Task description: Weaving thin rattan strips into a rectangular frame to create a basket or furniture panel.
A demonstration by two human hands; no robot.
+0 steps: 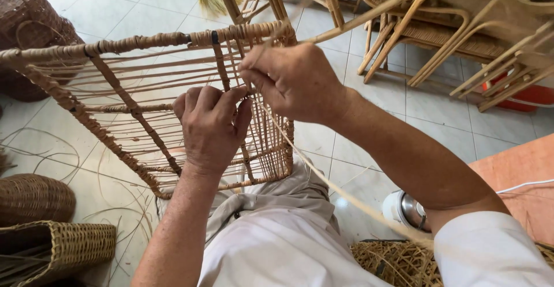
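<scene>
A rattan frame [124, 44] with wrapped bars and a partly woven panel rests on my lap, tilted away from me. My left hand [209, 126] grips the woven strands near the panel's right side, fingers curled into the weave. My right hand [294, 81] is just above and to the right of it, pinching a thin pale rattan strip [340, 190] at the frame's upright bar. The strip trails down past my right forearm toward the floor.
Rattan chairs [456, 27] are stacked at the back right. Woven baskets [34, 197] stand on the tiled floor at the left, with a dark basket [26, 15] at the far left. Loose strands lie on the tiles. A metal-topped container [407, 209] and a wicker piece [398, 261] sit by my right side.
</scene>
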